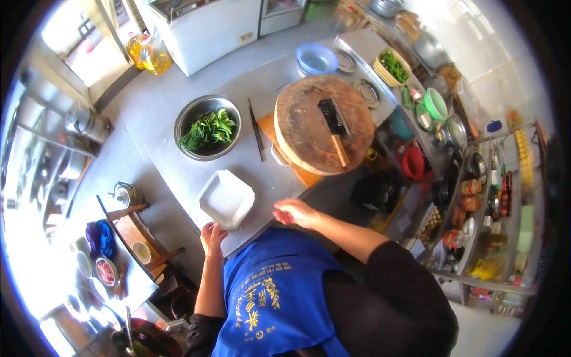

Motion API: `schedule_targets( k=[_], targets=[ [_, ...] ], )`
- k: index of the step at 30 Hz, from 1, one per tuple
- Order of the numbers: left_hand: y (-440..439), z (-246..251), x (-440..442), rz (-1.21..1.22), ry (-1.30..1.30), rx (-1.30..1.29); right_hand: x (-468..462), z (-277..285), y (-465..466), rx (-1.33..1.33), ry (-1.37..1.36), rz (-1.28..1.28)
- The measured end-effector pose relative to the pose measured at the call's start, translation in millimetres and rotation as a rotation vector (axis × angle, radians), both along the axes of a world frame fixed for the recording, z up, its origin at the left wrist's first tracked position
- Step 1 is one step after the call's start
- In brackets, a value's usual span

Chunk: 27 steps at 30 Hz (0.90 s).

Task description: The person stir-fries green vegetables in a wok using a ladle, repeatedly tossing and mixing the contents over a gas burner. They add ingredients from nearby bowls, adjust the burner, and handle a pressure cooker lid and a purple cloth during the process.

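A white square dish (227,199) with cut corners and nothing in it rests on the steel table (178,172) near its front edge. My left hand (213,236) has its fingertips and thumb at the dish's near left corner and grips the rim there. To the right of the dish, apart from it, my right hand (295,213) hovers over the table edge, holding nothing, fingers loosely bent. Beyond the dish stands a steel basin (208,154) with leafy greens (209,129). A cleaver (333,122) lies on a round wooden chopping block (299,118).
Chopsticks (256,129) lie between basin and block. A blue plastic basin (316,59) and a basket (387,73) of green vegetables stand at the far right. Shelves (464,187) with jars line the right. A bench with bowls (106,271) is at left; oil jugs (154,56) stand on the floor.
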State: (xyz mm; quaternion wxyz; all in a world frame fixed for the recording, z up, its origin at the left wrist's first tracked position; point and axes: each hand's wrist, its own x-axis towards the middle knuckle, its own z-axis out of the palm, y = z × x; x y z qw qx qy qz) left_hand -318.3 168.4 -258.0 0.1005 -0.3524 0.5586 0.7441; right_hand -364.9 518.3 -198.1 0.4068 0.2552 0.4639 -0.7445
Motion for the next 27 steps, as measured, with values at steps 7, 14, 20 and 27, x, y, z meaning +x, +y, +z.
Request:
schedule_targets(
  k=[7,14,20,27],
  targets=[
    [-31.4,41.0,37.9,-0.246,0.009,-0.191,167.4,-55.1,75.3,0.601,-0.08,0.01],
    [-45.2,13.9,133.6,-0.347,-0.07,-0.291,195.3,-28.6,105.1,0.79,-0.062,0.171],
    [-13.4,0.6,204.8,-0.579,-0.166,-0.44,189.3,-28.4,174.7,0.635,-0.158,0.07],
    [38.8,-68.4,252.0,-0.737,-0.094,-0.408,150.3,-41.3,247.9,0.605,-0.076,-0.021]
  ],
)
